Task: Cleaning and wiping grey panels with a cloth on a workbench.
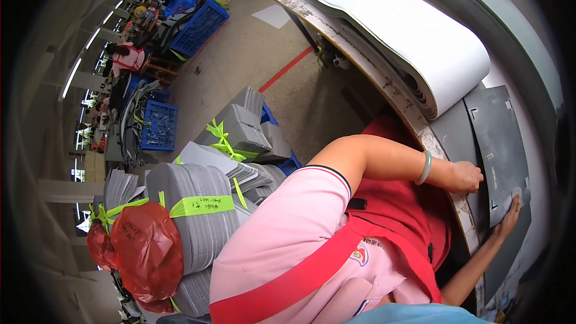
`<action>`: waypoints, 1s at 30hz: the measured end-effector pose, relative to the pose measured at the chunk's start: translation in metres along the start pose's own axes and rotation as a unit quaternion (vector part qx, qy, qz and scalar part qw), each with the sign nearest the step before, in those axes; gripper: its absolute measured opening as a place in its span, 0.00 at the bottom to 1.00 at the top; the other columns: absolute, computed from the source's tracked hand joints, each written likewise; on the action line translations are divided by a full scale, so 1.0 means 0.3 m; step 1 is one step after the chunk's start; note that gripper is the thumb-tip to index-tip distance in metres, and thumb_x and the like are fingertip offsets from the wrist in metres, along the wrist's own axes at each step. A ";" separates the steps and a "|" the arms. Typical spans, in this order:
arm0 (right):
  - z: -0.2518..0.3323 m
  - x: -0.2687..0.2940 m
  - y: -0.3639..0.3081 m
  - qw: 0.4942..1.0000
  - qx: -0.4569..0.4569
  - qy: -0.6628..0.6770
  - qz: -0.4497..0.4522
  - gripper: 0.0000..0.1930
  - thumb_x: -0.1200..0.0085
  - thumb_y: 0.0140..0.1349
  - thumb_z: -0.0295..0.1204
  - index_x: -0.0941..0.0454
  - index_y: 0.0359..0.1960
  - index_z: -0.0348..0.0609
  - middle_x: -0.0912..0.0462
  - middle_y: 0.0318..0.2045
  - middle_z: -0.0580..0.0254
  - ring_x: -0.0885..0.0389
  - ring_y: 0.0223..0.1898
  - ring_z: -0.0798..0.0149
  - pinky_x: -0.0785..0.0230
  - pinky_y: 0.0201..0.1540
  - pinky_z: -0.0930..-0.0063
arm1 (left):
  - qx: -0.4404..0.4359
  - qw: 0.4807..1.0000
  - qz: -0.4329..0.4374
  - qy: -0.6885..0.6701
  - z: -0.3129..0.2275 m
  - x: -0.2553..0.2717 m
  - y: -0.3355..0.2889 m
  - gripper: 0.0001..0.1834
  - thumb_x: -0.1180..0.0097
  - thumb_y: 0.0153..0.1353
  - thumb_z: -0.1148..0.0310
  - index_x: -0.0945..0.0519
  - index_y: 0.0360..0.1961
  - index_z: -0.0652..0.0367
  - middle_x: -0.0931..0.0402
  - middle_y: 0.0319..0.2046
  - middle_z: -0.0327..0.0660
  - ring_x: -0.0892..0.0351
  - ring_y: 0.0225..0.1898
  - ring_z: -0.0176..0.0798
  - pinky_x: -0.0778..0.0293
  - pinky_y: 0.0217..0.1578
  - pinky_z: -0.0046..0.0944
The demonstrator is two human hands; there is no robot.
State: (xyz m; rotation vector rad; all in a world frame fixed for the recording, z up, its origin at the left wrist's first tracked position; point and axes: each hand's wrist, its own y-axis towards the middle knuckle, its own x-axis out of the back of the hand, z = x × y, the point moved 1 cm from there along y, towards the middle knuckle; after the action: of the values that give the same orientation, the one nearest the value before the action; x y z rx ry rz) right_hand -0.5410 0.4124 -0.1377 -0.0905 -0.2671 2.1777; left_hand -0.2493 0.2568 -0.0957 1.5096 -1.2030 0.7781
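Note:
A dark grey sheet (501, 144) with small white corner-shaped marks lies on the worktable at the right, over other grey sheets (454, 129). My left hand (466, 177), with a pale green bangle (425, 167) on its wrist, is closed at the left edge of the marked sheet. Whatever its curled fingers hold is hidden. At the sheet's near end my right hand (507, 218) rests with fingers stretched out, fingertips pressing on the surface.
A large folded white sheet (414, 30) covers the table's far part, beside a long grey roll (504, 24). Grey stacks (201, 216) tied with green-yellow strips and a red plastic bag (147, 252) stand to the left. Blue crates (159, 125) and people are farther off.

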 end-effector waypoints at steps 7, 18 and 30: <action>-0.001 0.005 -0.013 1.000 0.008 0.018 0.000 0.20 0.45 0.68 0.43 0.25 0.51 0.39 0.21 0.46 0.61 0.22 0.46 0.66 0.29 0.50 0.73 | -0.010 1.000 0.011 -0.002 0.014 0.036 -0.018 0.06 0.43 0.49 0.68 0.16 0.27 0.54 0.23 0.40 0.40 0.24 0.45 0.47 0.25 0.42 0.44; 0.005 -0.017 -0.027 1.000 0.013 0.021 0.013 0.17 0.46 0.69 0.40 0.24 0.49 0.40 0.20 0.44 0.63 0.21 0.43 0.69 0.28 0.47 0.76 | 0.042 0.997 0.063 -0.012 0.006 0.078 -0.018 0.07 0.44 0.47 0.71 0.16 0.27 0.59 0.23 0.42 0.45 0.25 0.47 0.50 0.26 0.45 0.45; 0.061 -0.143 -0.094 0.998 0.052 0.028 0.032 0.14 0.41 0.65 0.38 0.19 0.43 0.40 0.17 0.36 0.70 0.23 0.35 0.78 0.33 0.40 0.86 | 0.048 0.996 0.046 -0.061 0.028 0.147 -0.042 0.10 0.36 0.52 0.63 0.16 0.33 0.57 0.24 0.38 0.42 0.24 0.45 0.47 0.25 0.46 0.43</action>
State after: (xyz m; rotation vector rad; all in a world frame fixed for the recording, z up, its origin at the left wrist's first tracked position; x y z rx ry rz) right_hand -0.4966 0.3907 -0.1148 -0.1028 -0.1194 2.2443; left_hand -0.2252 0.2354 -0.0619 1.6082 -1.3512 0.8244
